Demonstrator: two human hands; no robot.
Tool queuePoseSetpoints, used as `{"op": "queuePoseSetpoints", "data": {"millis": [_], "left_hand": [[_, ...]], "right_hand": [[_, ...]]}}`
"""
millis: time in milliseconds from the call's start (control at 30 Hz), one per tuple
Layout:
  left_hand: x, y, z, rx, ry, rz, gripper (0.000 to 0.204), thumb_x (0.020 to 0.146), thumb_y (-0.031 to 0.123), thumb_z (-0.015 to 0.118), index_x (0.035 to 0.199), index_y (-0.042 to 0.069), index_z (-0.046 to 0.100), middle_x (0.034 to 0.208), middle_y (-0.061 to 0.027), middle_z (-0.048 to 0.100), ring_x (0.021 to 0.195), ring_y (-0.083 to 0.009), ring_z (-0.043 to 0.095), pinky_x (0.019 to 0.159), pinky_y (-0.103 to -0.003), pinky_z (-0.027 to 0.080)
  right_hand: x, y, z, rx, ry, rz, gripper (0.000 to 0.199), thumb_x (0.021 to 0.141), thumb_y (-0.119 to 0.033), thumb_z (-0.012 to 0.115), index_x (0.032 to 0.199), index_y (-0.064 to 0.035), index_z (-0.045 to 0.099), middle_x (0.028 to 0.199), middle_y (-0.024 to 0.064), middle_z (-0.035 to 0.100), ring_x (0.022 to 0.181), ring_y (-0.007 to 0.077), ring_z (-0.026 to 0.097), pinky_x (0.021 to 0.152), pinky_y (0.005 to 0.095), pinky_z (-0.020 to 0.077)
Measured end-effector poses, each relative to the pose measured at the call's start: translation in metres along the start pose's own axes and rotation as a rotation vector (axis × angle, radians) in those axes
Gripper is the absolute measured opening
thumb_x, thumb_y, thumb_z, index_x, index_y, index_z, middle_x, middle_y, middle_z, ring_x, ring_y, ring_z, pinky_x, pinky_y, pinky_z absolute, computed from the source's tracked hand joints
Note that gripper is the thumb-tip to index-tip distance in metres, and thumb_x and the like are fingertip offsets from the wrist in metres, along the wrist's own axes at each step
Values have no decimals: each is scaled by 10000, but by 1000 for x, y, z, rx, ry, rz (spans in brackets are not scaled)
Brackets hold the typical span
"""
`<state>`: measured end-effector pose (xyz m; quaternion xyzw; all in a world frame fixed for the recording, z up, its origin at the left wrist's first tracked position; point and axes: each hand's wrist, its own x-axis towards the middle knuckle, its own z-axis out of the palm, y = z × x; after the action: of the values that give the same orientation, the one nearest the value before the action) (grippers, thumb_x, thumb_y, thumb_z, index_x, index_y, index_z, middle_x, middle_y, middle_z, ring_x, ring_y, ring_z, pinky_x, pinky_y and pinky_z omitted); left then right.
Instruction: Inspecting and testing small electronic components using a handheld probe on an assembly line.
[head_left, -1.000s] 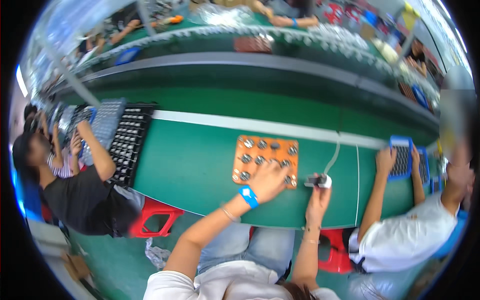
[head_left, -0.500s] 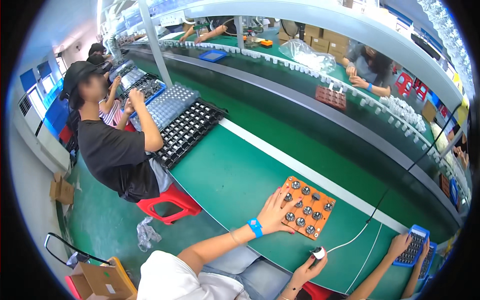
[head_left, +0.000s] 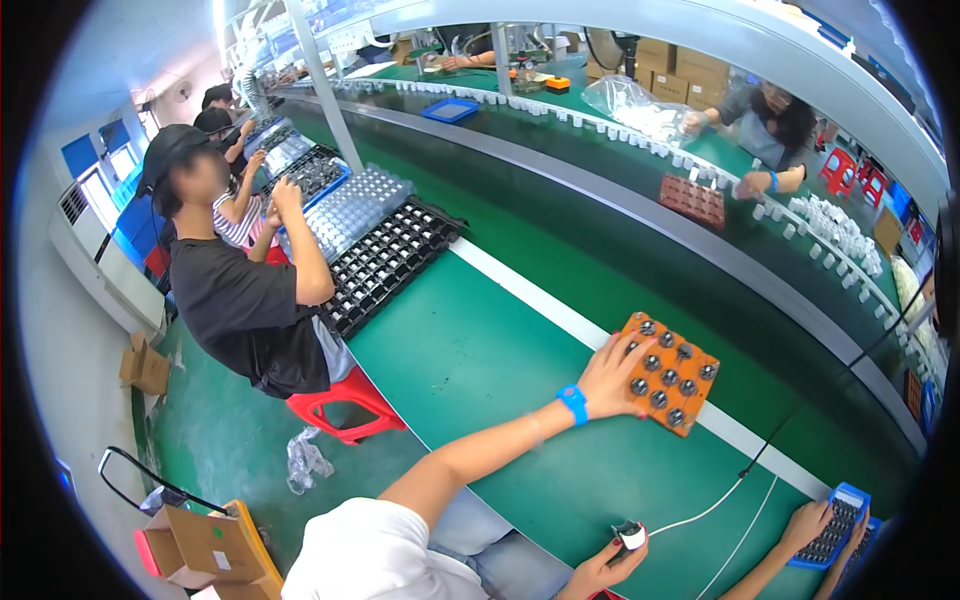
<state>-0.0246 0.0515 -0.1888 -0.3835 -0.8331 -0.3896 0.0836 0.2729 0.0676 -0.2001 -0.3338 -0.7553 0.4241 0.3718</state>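
On the green worktop, near its front edge, the fingers point(head_left: 628, 352) of the left hand point(head_left: 612, 378) are spread flat and released, their tips laid on the near-left edge of an orange tray point(head_left: 672, 373); nothing is grasped by them. A blue wristband point(head_left: 573, 404) is worn on that wrist. The tray is set slantwise just short of the white stripe point(head_left: 520, 290) that runs along the worktop, and rows of small dark round parts point(head_left: 668, 378) are seated in it.

Lower down, at the front edge, a small black and white device point(head_left: 630, 537) is pinched between the fingertips of the right hand point(head_left: 600, 570), which is closed on it. A white cable point(head_left: 700, 515) is led from the device across the worktop toward the right.

At the far right front, a blue tray point(head_left: 838, 525) is held by another person's hand point(head_left: 808, 522). Toward the left end of the worktop, black trays point(head_left: 385, 262) and clear trays point(head_left: 350, 210) are laid out, and a seated person in a black shirt point(head_left: 240, 310) on a red stool point(head_left: 345, 400) is bent over them. Cardboard boxes point(head_left: 195, 545) are seen on the floor at the lower left.
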Motion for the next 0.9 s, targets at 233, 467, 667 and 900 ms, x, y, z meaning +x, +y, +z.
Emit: {"op": "queuePoseSetpoints", "data": {"millis": [233,467,667,900], "left_hand": [[92,-24,51,-11,10,22,1319,401,375,910,1476,237,159,1396,-218,298,1250,-528,305,1026,-559,330],[129,-56,66,-12,87,93,1357,345,353,924,1473,236,180,1462,-220,195,1251,-516,311,1008,-548,334],[124,-1,46,149,185,54,872,505,207,844,1284,92,469,1336,-211,424,1194,-394,424,957,-497,375],[44,-14,36,-277,251,28,649,820,133,666,1383,48,354,1371,-155,382,1275,-318,357,1049,-421,304]], "right_hand": [[-6,1,-5,10,-122,-61,306,911,-122,548,1148,72,529,1082,229,571,965,345,574,886,404,434],[-14,0,-7,112,-243,-86,301,907,-66,504,1172,78,507,1112,198,538,977,297,557,890,372,431],[-2,3,14,28,55,-8,306,903,-18,465,1192,83,487,1138,172,510,988,256,541,893,344,428],[55,-17,65,542,11,211,323,936,-20,504,1254,29,473,1101,98,594,1019,162,602,889,272,456]]}}
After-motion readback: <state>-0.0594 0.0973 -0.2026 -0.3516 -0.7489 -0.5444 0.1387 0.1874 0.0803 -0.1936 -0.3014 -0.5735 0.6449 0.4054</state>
